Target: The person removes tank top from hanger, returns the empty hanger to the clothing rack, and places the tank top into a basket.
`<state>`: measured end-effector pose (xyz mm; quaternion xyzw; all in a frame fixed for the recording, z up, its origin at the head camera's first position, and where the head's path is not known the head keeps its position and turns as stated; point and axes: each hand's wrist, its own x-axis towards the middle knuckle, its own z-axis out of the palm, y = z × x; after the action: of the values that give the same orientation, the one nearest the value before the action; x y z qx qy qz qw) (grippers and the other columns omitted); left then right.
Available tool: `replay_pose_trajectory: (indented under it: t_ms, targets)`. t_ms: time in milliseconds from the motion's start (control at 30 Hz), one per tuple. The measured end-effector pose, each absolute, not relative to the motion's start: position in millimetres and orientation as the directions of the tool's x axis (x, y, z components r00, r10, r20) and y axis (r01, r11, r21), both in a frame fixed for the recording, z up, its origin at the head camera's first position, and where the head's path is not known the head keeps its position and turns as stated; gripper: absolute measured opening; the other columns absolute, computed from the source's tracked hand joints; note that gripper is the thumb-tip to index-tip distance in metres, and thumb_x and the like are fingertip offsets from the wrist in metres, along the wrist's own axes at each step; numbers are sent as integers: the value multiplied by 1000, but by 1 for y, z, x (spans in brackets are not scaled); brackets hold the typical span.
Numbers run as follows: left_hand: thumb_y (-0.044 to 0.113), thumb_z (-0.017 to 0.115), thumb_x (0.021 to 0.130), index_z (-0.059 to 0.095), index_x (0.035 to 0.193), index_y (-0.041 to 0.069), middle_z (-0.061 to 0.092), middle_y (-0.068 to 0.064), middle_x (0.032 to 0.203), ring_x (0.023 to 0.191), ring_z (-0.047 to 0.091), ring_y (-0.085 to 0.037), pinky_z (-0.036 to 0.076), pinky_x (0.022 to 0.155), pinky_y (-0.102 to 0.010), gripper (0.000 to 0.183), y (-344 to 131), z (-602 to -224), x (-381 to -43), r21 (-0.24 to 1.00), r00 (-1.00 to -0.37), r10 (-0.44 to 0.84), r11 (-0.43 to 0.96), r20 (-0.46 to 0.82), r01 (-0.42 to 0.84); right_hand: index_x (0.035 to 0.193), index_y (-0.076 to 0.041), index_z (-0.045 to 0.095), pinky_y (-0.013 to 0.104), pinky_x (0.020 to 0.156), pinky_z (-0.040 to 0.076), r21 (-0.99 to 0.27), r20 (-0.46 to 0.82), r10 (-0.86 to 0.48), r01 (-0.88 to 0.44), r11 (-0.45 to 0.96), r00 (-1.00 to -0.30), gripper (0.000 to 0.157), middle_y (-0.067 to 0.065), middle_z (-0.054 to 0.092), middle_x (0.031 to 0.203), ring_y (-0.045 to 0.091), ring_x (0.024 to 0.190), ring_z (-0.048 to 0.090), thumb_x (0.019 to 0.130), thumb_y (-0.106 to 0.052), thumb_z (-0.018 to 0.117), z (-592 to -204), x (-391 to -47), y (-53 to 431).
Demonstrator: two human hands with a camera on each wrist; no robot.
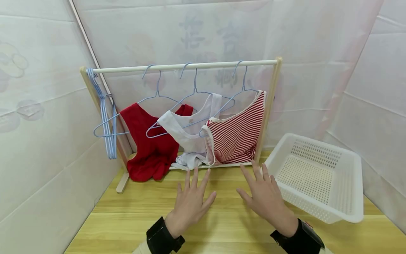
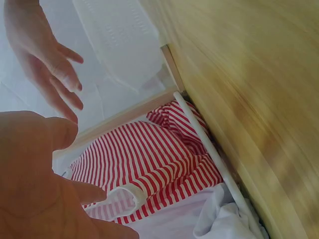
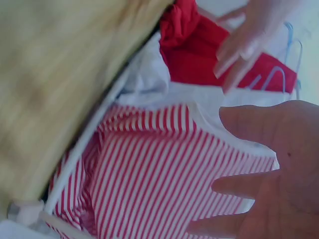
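Both hands are held palm down over the table with fingers spread, holding nothing. The left hand is in front of the white top, and the right hand is between the red-and-white striped top and the basket. All three garments, including the red top, hang on blue hangers from the rail of a small wooden rack. Each sits askew, with one end of its hanger poking out bare at the left. The lower parts of the red and white tops bunch near the bottom bar.
A bundle of bare blue hangers hangs at the rack's left end. To the right stands a white perforated basket with nothing in it. The rack's left foot juts forward on the wooden table. Pale cloth encloses the back and sides.
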<state>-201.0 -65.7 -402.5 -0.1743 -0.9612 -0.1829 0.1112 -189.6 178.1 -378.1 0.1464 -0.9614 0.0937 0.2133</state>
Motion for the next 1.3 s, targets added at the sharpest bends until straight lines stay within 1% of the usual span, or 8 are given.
replay_pose_trajectory:
  t_ms: [67, 167, 333, 500, 600, 700, 933, 1300]
  targets:
    - [56, 47, 105, 30, 164, 26, 22, -22, 170, 157, 19, -50, 32, 107, -81, 68, -65, -402, -201, 320, -914, 298, 868, 276, 380, 153, -9, 49, 67, 81, 57, -116, 455, -242, -327, 938, -857, 71, 35, 44, 154, 64, 134, 46, 93, -37, 76, -373, -190, 186]
    - [53, 50, 104, 31, 163, 25, 24, -23, 169, 156, 21, -50, 35, 106, -80, 68, -64, -401, -202, 322, -911, 302, 865, 281, 386, 152, -7, 49, 60, 68, 59, -160, 450, -218, -318, 935, -866, 69, 37, 44, 152, 62, 126, 54, 95, -36, 74, -365, -190, 198]
    - [48, 56, 103, 33, 162, 23, 28, -24, 168, 153, 27, -53, 39, 104, -79, 68, -65, -401, -205, 320, -909, 301, 864, 289, 388, 155, -1, 41, 71, 80, 54, -245, 371, -128, -230, 942, -920, 71, 44, 35, 154, 66, 125, 50, 100, -40, 65, -349, -192, 237]
    - [47, 59, 103, 33, 162, 24, 28, -23, 168, 152, 29, -54, 40, 102, -79, 69, -64, -403, -210, 324, -908, 300, 862, 293, 390, 154, 8, 34, 76, 90, 45, -243, 329, -79, -165, 956, -941, 80, 50, 35, 148, 69, 125, 44, 96, -33, 71, -337, -191, 282]
    - [46, 59, 102, 34, 162, 25, 28, -23, 168, 152, 29, -54, 40, 102, -79, 68, -64, -403, -211, 322, -903, 309, 858, 298, 400, 152, 11, 34, 76, 94, 43, -246, 293, -59, -135, 960, -954, 84, 49, 37, 145, 68, 126, 43, 92, -30, 75, -330, -188, 304]
    - [46, 59, 102, 33, 162, 25, 27, -23, 168, 152, 29, -54, 40, 102, -79, 69, -63, -402, -212, 323, -900, 320, 853, 297, 410, 152, 14, 33, 76, 96, 41, -244, 223, -35, -91, 966, -974, 88, 47, 37, 146, 66, 128, 41, 91, -32, 77, -324, -184, 324]
    - [44, 61, 102, 33, 162, 24, 24, -24, 169, 152, 27, -54, 39, 103, -79, 69, -67, -398, -213, 338, -897, 333, 841, 292, 423, 146, 19, 37, 74, 94, 42, -199, 124, -2, -27, 980, -992, 91, 47, 42, 142, 67, 123, 44, 90, -41, 77, -322, -177, 370]
    - [45, 60, 102, 31, 163, 27, 24, -24, 169, 154, 24, -53, 39, 103, -79, 70, -68, -400, -217, 331, -897, 352, 841, 267, 428, 140, 27, 36, 74, 87, 46, -234, 60, 68, 52, 971, -996, 98, 53, 41, 136, 71, 116, 45, 88, -44, 79, -341, -158, 425]
